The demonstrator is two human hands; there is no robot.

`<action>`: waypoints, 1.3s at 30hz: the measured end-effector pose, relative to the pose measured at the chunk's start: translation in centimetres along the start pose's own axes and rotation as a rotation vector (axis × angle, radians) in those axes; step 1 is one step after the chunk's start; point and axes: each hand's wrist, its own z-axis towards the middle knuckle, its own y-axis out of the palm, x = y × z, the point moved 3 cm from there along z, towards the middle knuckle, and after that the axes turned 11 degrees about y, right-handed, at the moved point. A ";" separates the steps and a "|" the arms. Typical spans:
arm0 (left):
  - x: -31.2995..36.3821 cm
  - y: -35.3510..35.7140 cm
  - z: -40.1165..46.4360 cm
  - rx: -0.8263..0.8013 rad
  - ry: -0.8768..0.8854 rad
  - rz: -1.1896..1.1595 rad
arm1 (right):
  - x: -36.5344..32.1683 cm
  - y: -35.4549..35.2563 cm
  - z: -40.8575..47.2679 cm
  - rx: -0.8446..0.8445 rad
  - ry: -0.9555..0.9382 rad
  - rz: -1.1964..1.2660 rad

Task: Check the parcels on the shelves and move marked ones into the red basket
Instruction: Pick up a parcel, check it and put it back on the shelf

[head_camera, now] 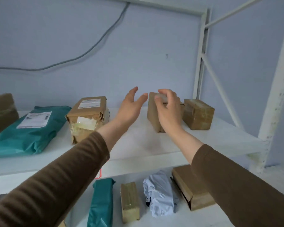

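A: Which parcel is in hand?

B: The upright box on the upper shelf, between the taped box and a squat box at the right. The right hand curls over its top edge, fingers on the far side. The left hand is spread open beside it, apart from it.

A: How will it handle?

B: Stiff cardboard under clear tape, I'd judge — light enough for one hand, but the tape looks slick, and standing on a narrow face it could topple.

A: So where to hold?

B: Across the two broad faces, left palm against the near side, right hand staying on top. Corners give the best purchase.

A: Any mark on it?

B: None visible on the faces shown; the rest are hidden. It needs turning to check.

A: And the basket?

B: Not in view. The lower shelf holds a green bag, a small box, a grey bag and a flat box.
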 end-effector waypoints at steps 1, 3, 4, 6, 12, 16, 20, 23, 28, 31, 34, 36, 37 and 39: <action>-0.2 1.5 0.5 -0.046 -0.070 -0.061 | 1.0 -1.1 0.7 0.041 0.045 0.011; -0.7 4.0 1.2 -0.115 -0.192 -0.148 | 3.2 -2.9 2.3 0.102 0.191 0.037; -1.0 4.9 1.6 -0.135 -0.245 -0.185 | 4.4 -3.6 3.0 0.108 0.289 0.048; -1.7 6.5 2.3 -0.152 -0.331 -0.267 | 6.3 -4.3 4.1 0.019 0.520 0.089; -2.8 9.4 2.2 -0.123 -0.418 -0.450 | 8.1 -3.8 3.7 -0.361 0.810 0.207; -1.9 9.6 0.3 -0.070 -0.315 -0.527 | 7.5 -5.1 1.2 -0.351 0.697 0.311; -0.3 9.0 -3.5 0.027 -0.142 -0.586 | 5.9 -8.4 -2.3 -0.315 0.528 0.430; 1.1 9.3 -7.7 0.061 -0.056 -0.634 | 4.9 -11.6 -5.7 -0.324 0.420 0.497; 4.4 10.9 -14.3 0.050 0.010 -0.541 | 4.9 -16.6 -10.6 -0.328 0.472 0.542; 5.5 11.6 -16.8 0.028 0.060 -0.381 | 5.1 -19.3 -12.2 -0.391 0.674 0.653; 6.4 11.9 -18.4 0.044 0.136 -0.256 | 5.6 -21.9 -13.0 -0.513 0.882 0.838; 7.5 12.3 -19.3 0.020 0.187 -0.221 | 6.4 -23.3 -13.6 -0.566 0.962 0.942; 8.1 12.6 -19.9 0.006 0.202 -0.219 | 6.8 -23.9 -14.0 -0.585 0.996 0.997; 9.3 13.4 -21.0 -0.020 0.235 -0.213 | 7.4 -24.8 -14.9 -0.627 1.043 1.096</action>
